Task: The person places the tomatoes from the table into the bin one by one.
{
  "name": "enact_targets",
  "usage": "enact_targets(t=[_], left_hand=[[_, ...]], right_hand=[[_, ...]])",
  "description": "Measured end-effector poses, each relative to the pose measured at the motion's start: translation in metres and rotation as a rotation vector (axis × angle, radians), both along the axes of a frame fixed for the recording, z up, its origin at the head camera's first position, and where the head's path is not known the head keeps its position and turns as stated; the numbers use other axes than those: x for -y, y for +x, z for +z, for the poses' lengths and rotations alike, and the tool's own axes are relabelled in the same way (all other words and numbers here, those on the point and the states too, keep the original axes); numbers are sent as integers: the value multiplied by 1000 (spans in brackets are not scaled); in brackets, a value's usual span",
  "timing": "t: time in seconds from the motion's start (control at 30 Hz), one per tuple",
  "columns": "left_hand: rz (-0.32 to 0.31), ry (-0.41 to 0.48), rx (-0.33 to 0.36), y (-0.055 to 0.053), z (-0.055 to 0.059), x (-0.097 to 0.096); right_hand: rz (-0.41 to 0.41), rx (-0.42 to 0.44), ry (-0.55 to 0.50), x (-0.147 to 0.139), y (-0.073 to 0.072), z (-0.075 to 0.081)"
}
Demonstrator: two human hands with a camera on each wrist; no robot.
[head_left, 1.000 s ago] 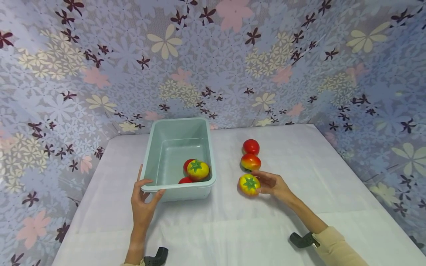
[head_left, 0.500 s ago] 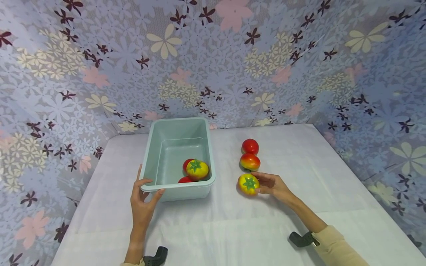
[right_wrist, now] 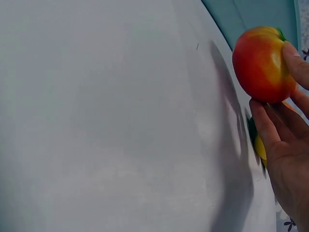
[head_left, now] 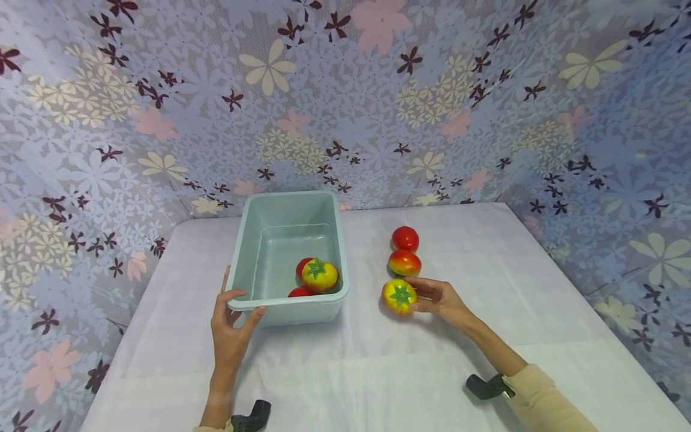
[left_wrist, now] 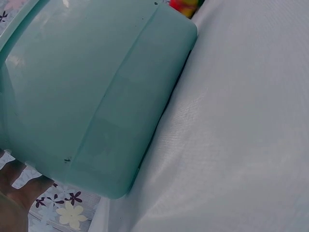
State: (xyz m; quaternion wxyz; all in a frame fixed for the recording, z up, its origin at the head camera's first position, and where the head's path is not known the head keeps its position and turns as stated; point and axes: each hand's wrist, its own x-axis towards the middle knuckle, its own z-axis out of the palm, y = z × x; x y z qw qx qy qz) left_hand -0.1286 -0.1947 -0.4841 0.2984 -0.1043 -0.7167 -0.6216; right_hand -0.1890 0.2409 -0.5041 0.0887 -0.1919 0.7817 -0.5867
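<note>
My right hand (head_left: 439,303) pinches a yellow-and-red tomato (head_left: 399,296) with a green star-shaped calyx. In the right wrist view this tomato (right_wrist: 263,65) sits between thumb and fingertips, its shadow lying apart on the cloth. At the left, my left hand (head_left: 231,330) grips the near left corner of a pale green plastic bin (head_left: 291,303), thumb outside and fingers over the rim. Inside the bin's near right corner a yellow tomato (head_left: 320,276) rests on red ones (head_left: 300,292), which it partly covers. The left wrist view shows mostly the bin's outer wall (left_wrist: 96,96).
Behind the held tomato lie a red-and-yellow tomato (head_left: 405,263) and a red tomato (head_left: 405,239), close together on the white cloth (head_left: 378,384). Flower-patterned fabric (head_left: 345,120) stands along the back and both sides.
My right hand and its tomato have shifted slightly left and up from the cloth. My left hand keeps its grip on the bin, which stays in place.
</note>
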Motion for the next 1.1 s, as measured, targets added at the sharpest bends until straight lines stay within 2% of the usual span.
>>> enact_targets(t=[0.2, 0.27, 0.4, 0.5, 0.67, 0.93, 1.1], left_hand=[[-5, 4, 6, 0, 0, 0], [-3, 8, 5, -2, -4, 2], [19, -16, -6, -2, -4, 1], [13, -5, -1, -1, -4, 1], [-3, 15, -3, 0, -3, 2], [16, 1, 8, 0, -1, 0], [6, 1, 8, 0, -2, 1]], right_hand=[[-21, 10, 31, 5, -4, 7], [-22, 10, 29, 7, -6, 11], [-2, -24, -8, 11, -10, 19], [17, -42, -34, 16, -14, 24], [37, -20, -53, 27, -21, 35], [34, -22, -85, 42, -30, 53], [33, -56, -122, 51, -35, 61]])
